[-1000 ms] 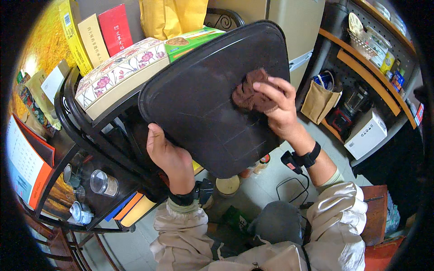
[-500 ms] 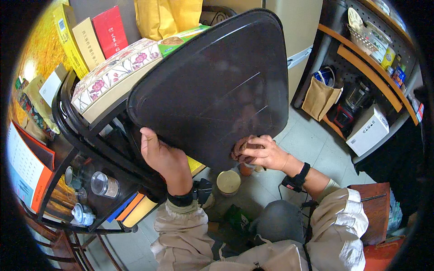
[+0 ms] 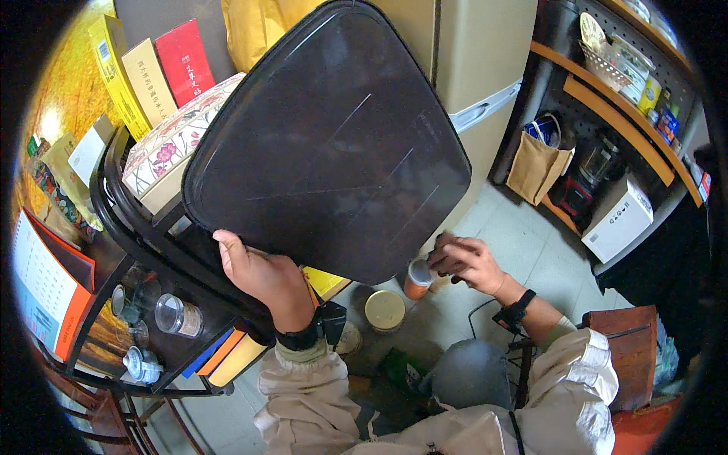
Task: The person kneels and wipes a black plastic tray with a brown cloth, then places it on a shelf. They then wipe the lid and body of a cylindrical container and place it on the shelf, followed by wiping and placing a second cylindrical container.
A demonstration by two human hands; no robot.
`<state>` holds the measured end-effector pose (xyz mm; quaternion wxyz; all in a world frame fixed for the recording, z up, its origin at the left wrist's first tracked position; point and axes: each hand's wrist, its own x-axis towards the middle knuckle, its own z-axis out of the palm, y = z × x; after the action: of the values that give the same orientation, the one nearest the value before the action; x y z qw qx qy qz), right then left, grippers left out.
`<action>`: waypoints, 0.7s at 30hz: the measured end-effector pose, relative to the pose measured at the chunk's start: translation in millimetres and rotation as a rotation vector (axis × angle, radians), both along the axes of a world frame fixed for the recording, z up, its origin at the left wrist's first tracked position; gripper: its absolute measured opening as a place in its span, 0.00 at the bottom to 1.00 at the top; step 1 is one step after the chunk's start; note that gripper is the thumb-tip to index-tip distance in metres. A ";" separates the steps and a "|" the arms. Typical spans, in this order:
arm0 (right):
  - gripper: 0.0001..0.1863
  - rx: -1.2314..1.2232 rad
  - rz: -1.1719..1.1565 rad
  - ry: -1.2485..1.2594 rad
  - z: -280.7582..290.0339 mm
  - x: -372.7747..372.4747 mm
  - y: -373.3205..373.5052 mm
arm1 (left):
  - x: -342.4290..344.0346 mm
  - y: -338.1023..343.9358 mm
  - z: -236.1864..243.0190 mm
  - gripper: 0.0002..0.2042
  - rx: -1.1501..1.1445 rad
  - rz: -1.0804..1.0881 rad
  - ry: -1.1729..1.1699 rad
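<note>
Baggy cream sleeves [image 3: 580, 371] show greenish inner cuffs [image 3: 302, 355], and black wrist straps [image 3: 523, 303] carry boxy dark modules [image 3: 331, 324].

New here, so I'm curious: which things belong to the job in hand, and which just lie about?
In the job: dark panel, held by the left hand; brown cloth, in the right hand.
Lying about: flowered box; calendar; clear jar; paper bag.

Two hands [image 3: 262, 277], two wristbands [image 3: 519, 306], two sleeves [image 3: 307, 390]. One panel [image 3: 326, 148], one cloth [image 3: 444, 256]. Three slim boxes [image 3: 148, 80], one floral box [image 3: 163, 154], one calendar [image 3: 47, 284], one yellow bag [image 3: 254, 34], one paper bag [image 3: 532, 171]. One fridge [image 3: 485, 49], one blender [image 3: 597, 165], one basket [image 3: 603, 70], one gold-lidded jar [image 3: 384, 311], one orange jar [image 3: 414, 290].
</note>
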<state>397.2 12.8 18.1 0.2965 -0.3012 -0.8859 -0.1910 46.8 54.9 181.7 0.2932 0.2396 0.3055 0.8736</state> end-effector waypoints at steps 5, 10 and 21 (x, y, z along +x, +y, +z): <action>0.27 0.210 -0.226 0.614 33.6 15.4 13.5 | -6.1 4.9 -3.1 0.19 -0.036 0.062 0.106; 0.23 0.105 -0.308 0.824 88.0 32.4 34.7 | -13.0 1.4 -4.4 0.20 0.029 -0.191 -0.068; 0.22 -0.112 -0.300 1.342 101.9 36.4 35.1 | -11.1 -23.8 4.9 0.22 0.058 -0.232 0.326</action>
<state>433.6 48.0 120.0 0.7351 -0.4883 -0.4683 0.0438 35.8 31.1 186.6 0.3316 0.4200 0.2942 0.7919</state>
